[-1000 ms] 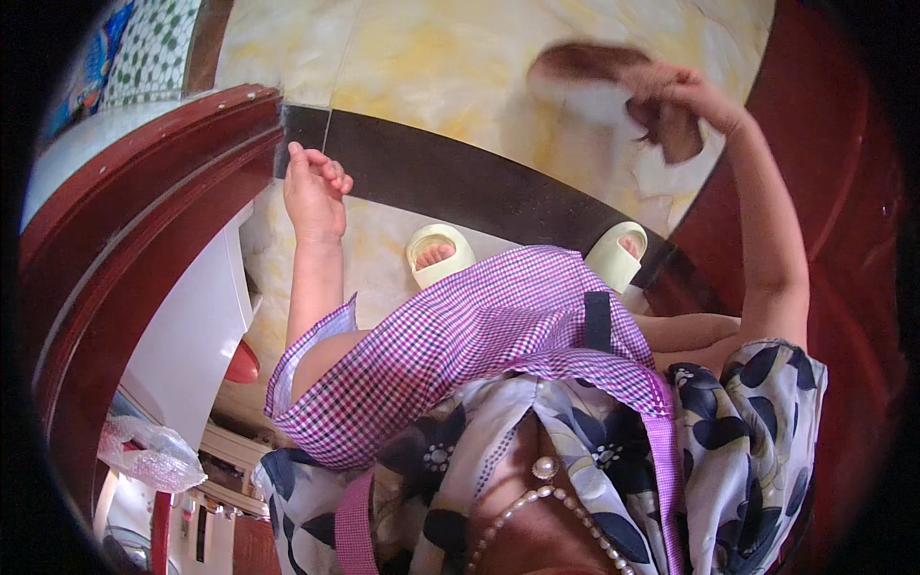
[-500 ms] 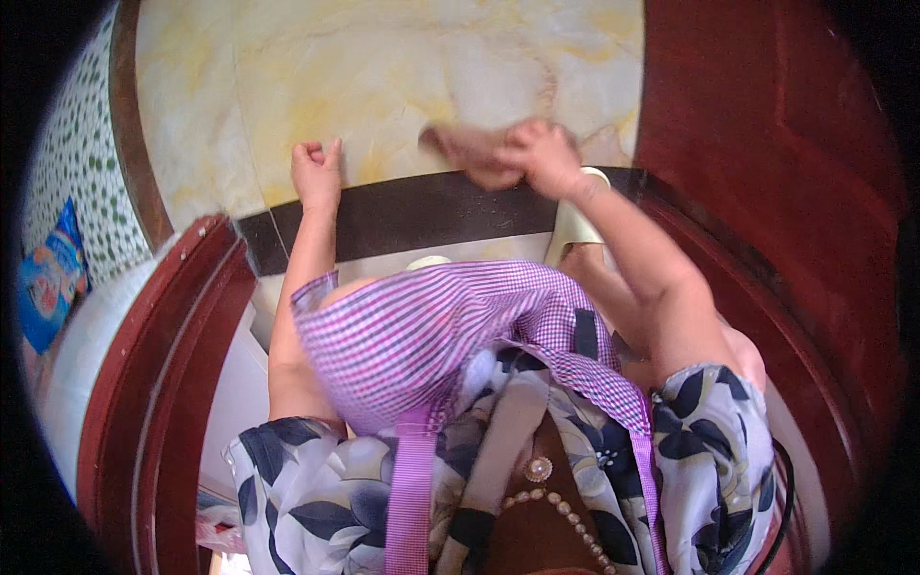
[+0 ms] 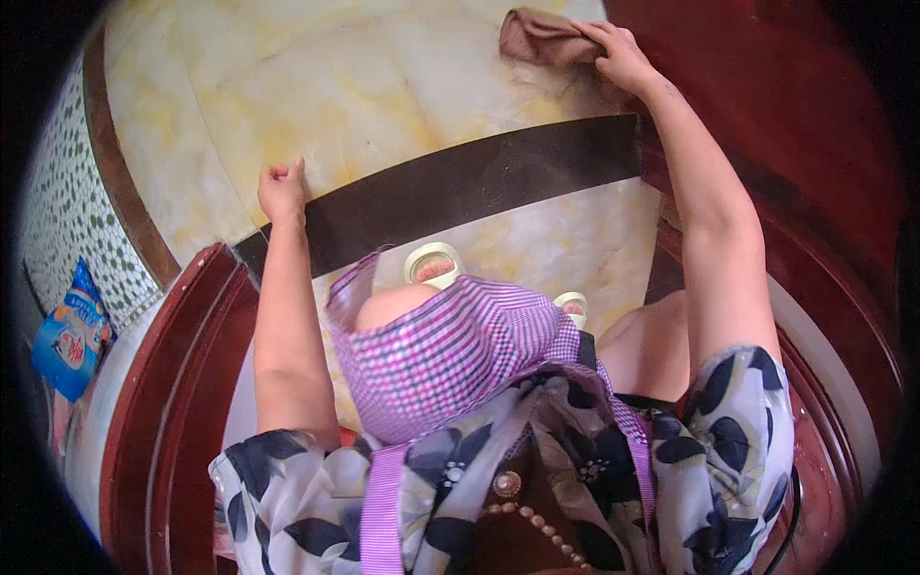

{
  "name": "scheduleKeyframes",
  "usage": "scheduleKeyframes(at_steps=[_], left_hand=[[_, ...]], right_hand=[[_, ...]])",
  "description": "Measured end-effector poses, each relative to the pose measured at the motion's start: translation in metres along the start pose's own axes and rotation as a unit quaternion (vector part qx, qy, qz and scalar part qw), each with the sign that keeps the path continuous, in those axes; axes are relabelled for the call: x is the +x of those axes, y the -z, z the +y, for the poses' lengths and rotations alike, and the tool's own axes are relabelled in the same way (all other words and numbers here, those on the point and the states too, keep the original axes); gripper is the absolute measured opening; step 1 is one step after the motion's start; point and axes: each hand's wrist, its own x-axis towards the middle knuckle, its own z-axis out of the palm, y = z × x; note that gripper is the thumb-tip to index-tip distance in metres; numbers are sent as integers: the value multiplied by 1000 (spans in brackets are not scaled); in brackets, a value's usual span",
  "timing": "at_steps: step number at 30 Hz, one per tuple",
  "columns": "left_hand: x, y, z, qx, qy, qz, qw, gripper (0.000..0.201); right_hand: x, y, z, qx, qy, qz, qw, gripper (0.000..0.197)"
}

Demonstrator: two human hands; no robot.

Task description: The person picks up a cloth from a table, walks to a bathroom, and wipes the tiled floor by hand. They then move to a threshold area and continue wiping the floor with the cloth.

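Observation:
My right hand [image 3: 621, 57] is stretched far ahead, its fingers closed on a folded brown cloth [image 3: 544, 40]. The cloth is by the edge of the dark red door panel [image 3: 757, 86], over the yellow-and-white marbled floor [image 3: 383, 86]; whether it presses on the floor I cannot tell. My left hand [image 3: 281, 195] hangs over the same floor, near the dark floor strip [image 3: 460, 182]. Its fingers are curled in with the thumb sticking out, and nothing shows in it.
A dark red wooden frame [image 3: 182, 374] rises beside my left arm. Beyond it lie a blue packet [image 3: 77, 335] and a green-dotted white floor strip [image 3: 101, 201]. My pale slippers [image 3: 436, 261] stand behind the dark strip. A purple checked apron [image 3: 431, 355] covers my lap.
My right hand has carried the brown cloth forward and to the right, toward the red panel. The left hand has shifted slightly left and nearer, still curled. Both slippers now show more fully.

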Motion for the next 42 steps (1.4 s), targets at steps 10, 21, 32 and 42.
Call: scheduleKeyframes(at_steps=[10,21,32,42], left_hand=[[-111,18,49,-213,37,-125,968,17],[-286,110,121,-210,111,-163,958,15],[-361,122,8,-285,199,-211,914,11],[-327,91,20,-450,235,-120,853,18]], right_hand=[[-114,-115,-80,-35,-171,-141,975,78],[-64,-154,-196,250,-172,-157,940,73],[14,-139,-69,306,-155,-2,939,42],[73,-151,-257,28,159,-25,986,40]])
